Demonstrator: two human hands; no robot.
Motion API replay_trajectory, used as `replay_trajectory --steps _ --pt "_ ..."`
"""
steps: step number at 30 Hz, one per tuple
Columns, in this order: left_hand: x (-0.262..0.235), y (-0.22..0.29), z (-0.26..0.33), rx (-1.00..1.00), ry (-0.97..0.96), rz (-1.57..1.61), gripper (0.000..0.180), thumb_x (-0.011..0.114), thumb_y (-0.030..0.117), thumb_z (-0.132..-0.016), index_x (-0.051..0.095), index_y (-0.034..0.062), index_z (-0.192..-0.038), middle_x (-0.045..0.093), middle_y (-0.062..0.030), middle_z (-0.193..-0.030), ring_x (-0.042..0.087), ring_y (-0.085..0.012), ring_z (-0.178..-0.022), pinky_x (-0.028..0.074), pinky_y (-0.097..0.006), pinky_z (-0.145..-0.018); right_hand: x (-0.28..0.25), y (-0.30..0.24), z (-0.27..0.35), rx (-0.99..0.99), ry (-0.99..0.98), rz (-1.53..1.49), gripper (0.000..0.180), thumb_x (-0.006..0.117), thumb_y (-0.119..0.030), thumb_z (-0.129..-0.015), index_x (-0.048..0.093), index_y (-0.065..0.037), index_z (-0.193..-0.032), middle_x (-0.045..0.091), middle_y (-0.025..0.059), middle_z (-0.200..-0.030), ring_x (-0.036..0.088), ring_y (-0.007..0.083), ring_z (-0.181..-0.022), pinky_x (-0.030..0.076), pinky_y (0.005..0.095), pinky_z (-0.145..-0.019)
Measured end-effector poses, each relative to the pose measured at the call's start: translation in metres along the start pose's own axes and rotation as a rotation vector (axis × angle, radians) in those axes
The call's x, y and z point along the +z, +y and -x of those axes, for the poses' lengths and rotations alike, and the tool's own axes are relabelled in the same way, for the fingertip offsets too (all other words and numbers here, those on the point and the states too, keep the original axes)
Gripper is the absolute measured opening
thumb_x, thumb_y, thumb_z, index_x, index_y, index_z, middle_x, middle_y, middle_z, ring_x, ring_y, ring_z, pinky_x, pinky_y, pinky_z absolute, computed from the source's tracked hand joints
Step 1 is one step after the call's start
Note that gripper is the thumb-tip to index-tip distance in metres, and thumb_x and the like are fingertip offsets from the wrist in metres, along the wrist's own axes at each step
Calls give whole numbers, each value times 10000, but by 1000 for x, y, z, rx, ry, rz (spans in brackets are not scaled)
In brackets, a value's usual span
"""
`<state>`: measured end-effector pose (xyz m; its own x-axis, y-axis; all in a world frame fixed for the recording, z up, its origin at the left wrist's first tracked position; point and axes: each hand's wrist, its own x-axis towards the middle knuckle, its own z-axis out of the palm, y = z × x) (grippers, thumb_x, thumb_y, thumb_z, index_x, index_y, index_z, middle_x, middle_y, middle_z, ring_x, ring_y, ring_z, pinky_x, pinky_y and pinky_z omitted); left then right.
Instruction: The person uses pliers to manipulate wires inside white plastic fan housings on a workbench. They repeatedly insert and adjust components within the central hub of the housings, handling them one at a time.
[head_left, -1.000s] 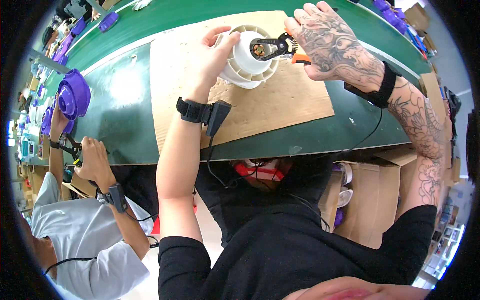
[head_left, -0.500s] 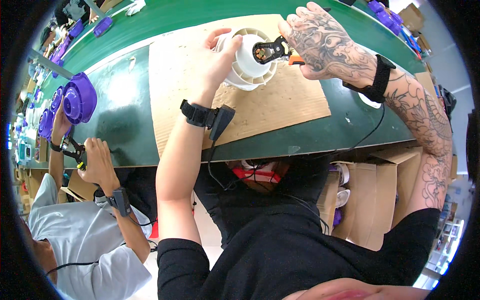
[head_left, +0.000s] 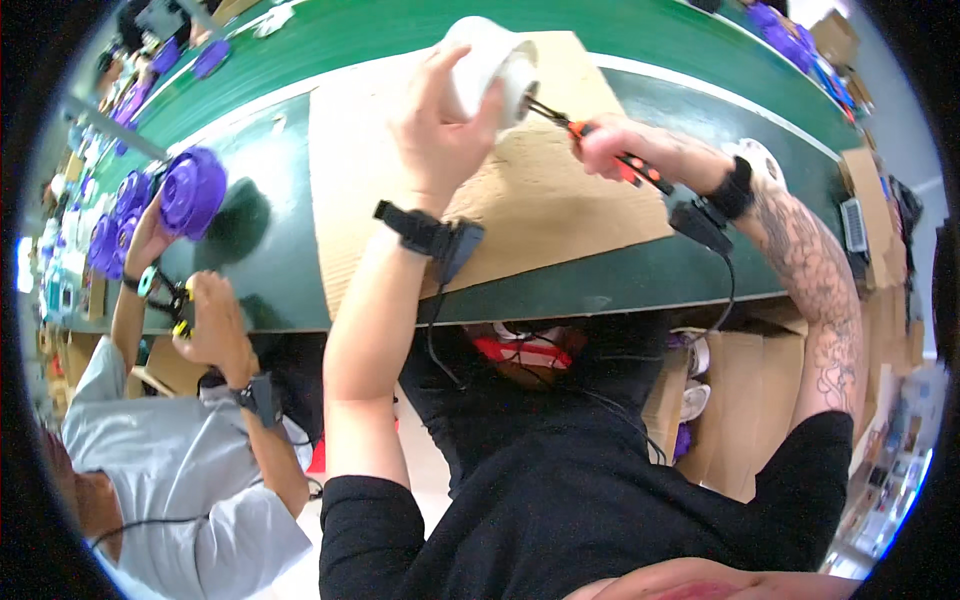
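My left hand (head_left: 440, 145) is closed round a white round plastic housing (head_left: 480, 60), held tilted on its side above the cardboard sheet (head_left: 570, 215). A narrower hub on the housing points to the right. My right hand (head_left: 630, 145) grips a pair of pliers (head_left: 552, 113) with black and orange handles. The dark jaws reach the end of the hub, where something small and brownish shows. Whether the jaws bite on anything there is too small to tell.
To the left, a co-worker's hands (head_left: 215, 315) hold purple round parts (head_left: 193, 192) and a black and yellow tool (head_left: 183, 308). A white part (head_left: 762, 160) lies at the right of the dark green table (head_left: 270, 150). Open cardboard boxes (head_left: 735, 405) stand below the table edge at right.
The white housing has been lifted and tipped from facing up to lying sideways. My right hand has moved down and turned, bringing the pliers round to the hub's right side.
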<state>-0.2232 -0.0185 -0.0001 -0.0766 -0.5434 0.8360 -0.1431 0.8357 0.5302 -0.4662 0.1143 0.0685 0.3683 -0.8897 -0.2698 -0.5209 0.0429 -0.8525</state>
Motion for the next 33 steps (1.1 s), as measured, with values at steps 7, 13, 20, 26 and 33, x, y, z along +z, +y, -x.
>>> replay_trajectory --steps 7,13,20,26,33 --pt "-3 12 -6 -139 -44 175 671 847 241 -814 549 21 -1374 709 -161 -1097 713 -257 -1031 582 -394 -875 16 -32 -21 397 258 296 649 663 -436 -688 625 37 -1132 602 172 -1108 570 285 -1050 451 368 -898" --pt "-13 28 -16 -369 -236 196 648 845 293 -821 572 -22 -1317 730 -194 -1113 727 -267 -1029 582 -393 -887 13 -17 -33 313 338 465 698 676 -457 -673 582 56 -1137 620 271 -1073 605 372 -1040 469 440 -890" --pt "-16 23 -17 -349 -193 219 651 844 324 -824 589 -33 -1304 741 -193 -1126 734 -250 -1035 588 -369 -871 10 -16 -48 190 385 561 625 687 -427 -678 613 68 -1053 637 241 -930 636 331 -894 497 428 -810" --pt "-22 23 -27 -89 -79 195 559 877 224 -761 627 -8 -1204 742 -168 -966 755 -279 -862 598 -378 -761 13 -16 -45 136 132 -169 499 630 -371 -731 566 1 -1057 536 27 -837 504 190 -778 419 317 -730" --pt "-17 27 -31 -136 -223 124 588 849 172 -836 573 -54 -1303 728 -200 -1085 731 -277 -980 582 -383 -812 22 4 -40 53 -61 -906 402 597 -311 -779 565 11 -1018 516 23 -792 467 132 -702 390 292 -669"
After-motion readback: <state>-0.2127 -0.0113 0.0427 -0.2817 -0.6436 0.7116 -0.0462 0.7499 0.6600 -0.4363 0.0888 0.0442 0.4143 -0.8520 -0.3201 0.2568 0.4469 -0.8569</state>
